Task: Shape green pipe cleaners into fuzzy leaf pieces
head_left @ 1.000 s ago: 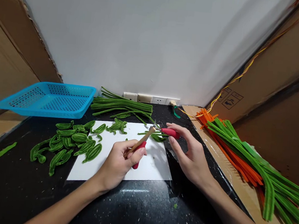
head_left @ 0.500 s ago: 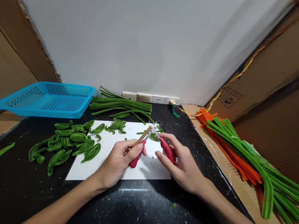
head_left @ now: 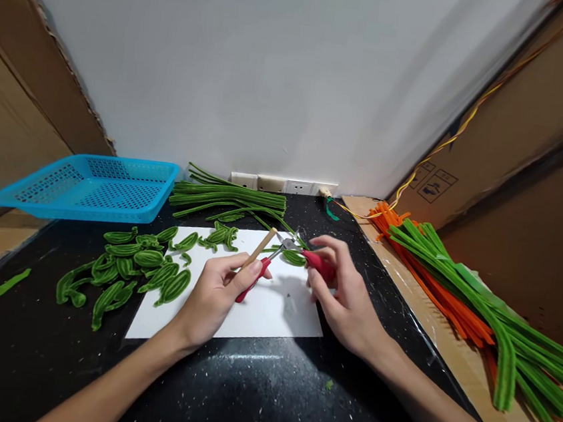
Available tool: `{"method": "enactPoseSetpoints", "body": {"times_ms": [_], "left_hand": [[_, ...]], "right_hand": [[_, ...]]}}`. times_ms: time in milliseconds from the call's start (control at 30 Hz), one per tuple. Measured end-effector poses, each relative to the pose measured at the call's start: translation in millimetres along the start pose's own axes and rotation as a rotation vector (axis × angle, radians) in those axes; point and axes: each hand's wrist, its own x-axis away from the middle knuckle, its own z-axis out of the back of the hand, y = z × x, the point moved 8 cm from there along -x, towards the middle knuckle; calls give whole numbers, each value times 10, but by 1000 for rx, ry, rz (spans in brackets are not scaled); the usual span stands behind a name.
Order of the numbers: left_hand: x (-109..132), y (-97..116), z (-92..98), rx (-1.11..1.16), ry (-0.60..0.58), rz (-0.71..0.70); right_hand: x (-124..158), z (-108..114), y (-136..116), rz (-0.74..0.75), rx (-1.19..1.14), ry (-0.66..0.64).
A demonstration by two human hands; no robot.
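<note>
My left hand (head_left: pixel 219 295) is closed around a thin tan stick (head_left: pixel 260 247), which points up and away, and around one red handle of a pair of pliers (head_left: pixel 288 243). My right hand (head_left: pixel 347 298) grips the other red handle, fingers curled over it. The handles are spread wide, and the metal head sits between my hands above a white sheet (head_left: pixel 261 313). Beside the stick's tip are the metal jaws; whether they touch it I cannot tell. A green fuzzy leaf shape (head_left: pixel 294 258) lies on the sheet just beyond the pliers.
Several green leaf shapes (head_left: pixel 148 259) are heaped at left, partly on the sheet. A blue basket (head_left: pixel 143 213) stands behind them. Green fuzzy stems (head_left: pixel 232 199) lie along the wall by the sockets (head_left: pixel 299 187). At right, green strips (head_left: pixel 477 309) overlap orange strips (head_left: pixel 445 302) on cardboard.
The pliers' handles have spread further apart and the tool has turned flatter. My right hand has shifted slightly up, and the stick's tip has moved a little left.
</note>
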Motion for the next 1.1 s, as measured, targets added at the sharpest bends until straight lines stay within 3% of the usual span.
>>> {"method": "enactPoseSetpoints", "body": {"times_ms": [100, 267, 467, 700, 900, 1100], "left_hand": [[-10, 4, 44, 32, 8, 9], [-20, -11, 23, 99, -10, 38], [38, -4, -178, 133, -173, 85], [148, 41, -432, 34, -348, 8], [134, 33, -327, -15, -279, 3], [7, 76, 57, -118, 43, -104]], "right_hand": [[-20, 121, -78, 150, 63, 109], [-1, 65, -243, 301, 177, 32], [68, -116, -244, 164, 26, -97], [91, -226, -252, 10, -186, -108], [94, -235, -129, -52, -255, -107], [15, -121, -113, -1, -195, -64]]}}
